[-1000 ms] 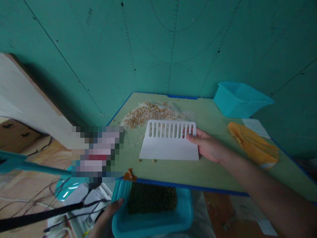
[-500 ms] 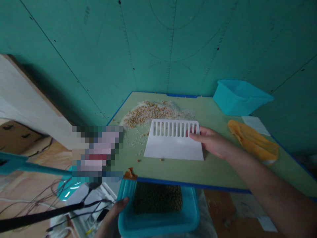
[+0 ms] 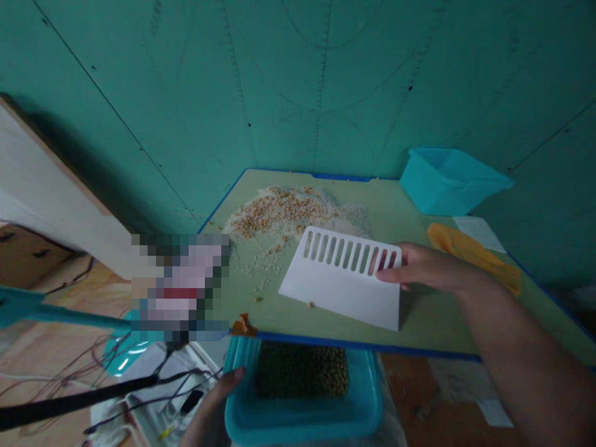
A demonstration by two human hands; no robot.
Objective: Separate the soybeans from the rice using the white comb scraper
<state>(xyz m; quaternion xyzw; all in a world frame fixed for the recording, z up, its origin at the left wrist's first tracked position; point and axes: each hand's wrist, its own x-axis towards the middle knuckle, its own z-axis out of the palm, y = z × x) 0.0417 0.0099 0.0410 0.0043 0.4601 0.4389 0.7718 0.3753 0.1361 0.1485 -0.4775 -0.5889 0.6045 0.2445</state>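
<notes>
My right hand (image 3: 423,268) grips the right end of a white plastic scraper (image 3: 342,288) with a row of slots along its top, thumb in front. The scraper is tilted over the table, its right end nearer me. Behind it lies a heap of yellow beans (image 3: 265,214) mixed with white rice-like grains (image 3: 344,214). My left hand (image 3: 216,397) holds the left side of a teal plastic bin (image 3: 302,428) under the table's front edge, thumb on the rim; its other fingers are hidden. Dark green grains and tan beans (image 3: 338,369) lie inside the bin.
Two stray beans, one a tan bean (image 3: 258,300), lie near the front edge of the table (image 3: 433,323). An orange cloth (image 3: 470,254) and a second teal bin (image 3: 447,183) stand on the right. A pixelated device on a black arm (image 3: 84,397) is at left.
The scraper has moved right and toward me, its right end swinging nearer to the front edge. The bin in my left hand has shifted slightly right.
</notes>
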